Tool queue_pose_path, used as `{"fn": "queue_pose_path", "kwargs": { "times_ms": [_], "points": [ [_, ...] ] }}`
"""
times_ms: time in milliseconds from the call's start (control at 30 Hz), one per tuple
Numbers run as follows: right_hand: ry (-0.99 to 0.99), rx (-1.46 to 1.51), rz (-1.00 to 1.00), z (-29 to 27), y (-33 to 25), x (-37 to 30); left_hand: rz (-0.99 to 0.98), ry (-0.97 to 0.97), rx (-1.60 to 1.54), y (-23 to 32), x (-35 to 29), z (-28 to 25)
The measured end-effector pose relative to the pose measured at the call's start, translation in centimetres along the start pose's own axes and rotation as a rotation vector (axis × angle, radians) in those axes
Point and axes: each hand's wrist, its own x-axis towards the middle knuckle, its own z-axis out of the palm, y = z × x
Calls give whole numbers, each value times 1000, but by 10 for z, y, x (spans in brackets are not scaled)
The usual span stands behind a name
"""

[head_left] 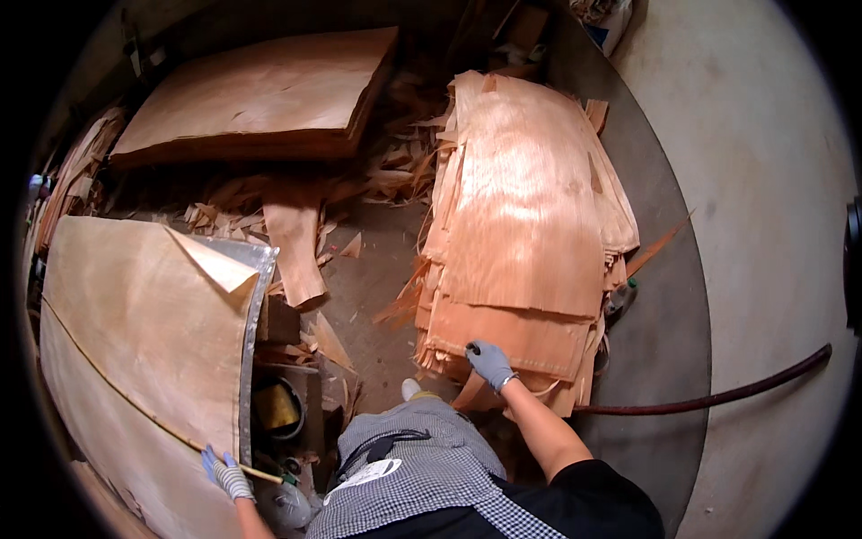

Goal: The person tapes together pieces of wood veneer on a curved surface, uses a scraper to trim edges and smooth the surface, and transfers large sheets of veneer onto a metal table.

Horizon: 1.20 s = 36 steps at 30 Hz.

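My left hand (228, 474), in a grey-and-blue glove, is at the near edge of a pale veneer sheet (135, 332) on the left-hand table. Its fingers lie round a long thin yellowish stick (135, 402), which crosses the sheet diagonally and sticks out past the hand. My right hand (490, 363), gloved in grey, is over the near end of a tall stack of reddish veneer sheets (530, 198). Its fingers are curled together, with a small dark spot at their tips; what they hold, if anything, cannot be made out. One corner (215, 262) of the pale sheet is folded over.
Another thick veneer stack (260, 90) stands at the far left. Torn veneer strips (296, 238) litter the floor between the stacks. A dark bucket (279, 409) with something yellow inside is beside the left table. A dark curved rod (718, 395) juts out at the right.
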Motion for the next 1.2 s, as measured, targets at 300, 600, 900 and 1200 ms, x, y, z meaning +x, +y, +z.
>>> {"fn": "queue_pose_path", "kwargs": {
  "times_ms": [300,600,900,1200],
  "points": [
    [214,-342,-141,-42,7,176,419,-52,31,154,70,-27],
    [-44,-464,109,-38,-2,197,319,-19,-21,258,206,16],
    [-188,-562,-77,-44,-138,379,738,-203,-445,391,319,-24],
    [-695,-179,-233,180,-331,645,-127,160,12,336,457,56]
  ]
}}
